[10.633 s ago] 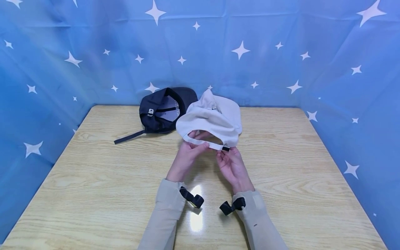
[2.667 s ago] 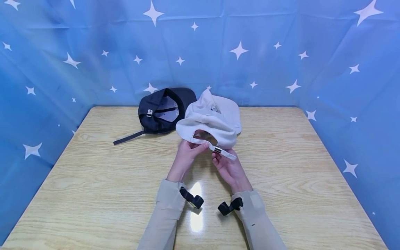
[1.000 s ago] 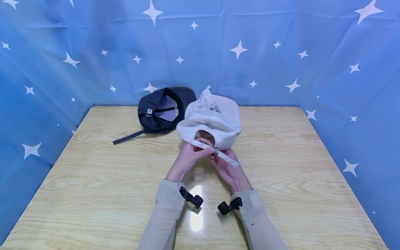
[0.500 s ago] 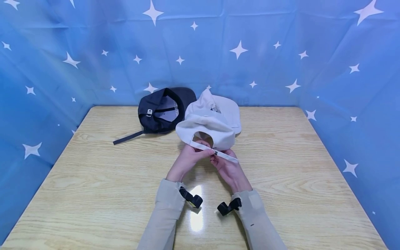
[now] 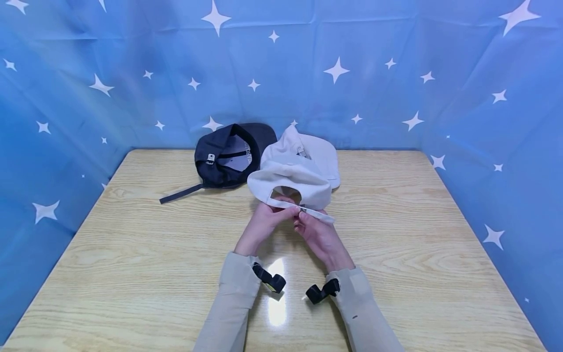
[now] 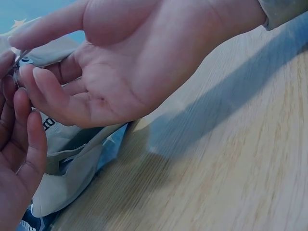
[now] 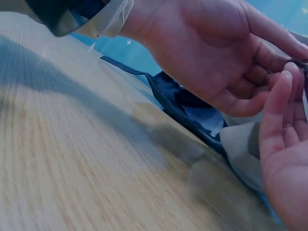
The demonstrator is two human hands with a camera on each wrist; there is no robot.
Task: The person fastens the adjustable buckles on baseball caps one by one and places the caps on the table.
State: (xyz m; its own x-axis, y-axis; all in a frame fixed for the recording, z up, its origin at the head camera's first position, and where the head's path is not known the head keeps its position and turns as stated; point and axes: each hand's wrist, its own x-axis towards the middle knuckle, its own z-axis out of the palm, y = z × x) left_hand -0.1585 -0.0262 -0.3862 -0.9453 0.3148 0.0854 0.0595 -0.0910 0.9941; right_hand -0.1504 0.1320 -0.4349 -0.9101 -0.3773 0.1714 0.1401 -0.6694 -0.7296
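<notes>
In the head view a white baseball cap [image 5: 303,182] is held up over the table's middle, its back opening facing me. My left hand [image 5: 264,222] pinches the cap's back strap between thumb and fingers, left of the small buckle [image 5: 303,209]. My right hand [image 5: 323,240] pinches the strap at the buckle, thumb tip near the left thumb. The strap's free end [image 5: 324,216] sticks out to the right past the buckle. In the left wrist view, the right hand [image 6: 130,62] reaches in above; fingers of both hands meet and partly hide the buckle.
Behind the held cap lies a second white cap [image 5: 326,156] with a metal buckle. To its left a navy cap [image 5: 208,171] lies with its inside showing, its loose strap [image 5: 181,194] stretched over the wooden table [image 5: 132,274]. A blue star-printed cloth [image 5: 374,44] surrounds the table.
Earlier the strap's dark end sat by the right fingers; later a white length extended past the buckle. Over the last half second that end rose slightly and the right thumb came onto the buckle.
</notes>
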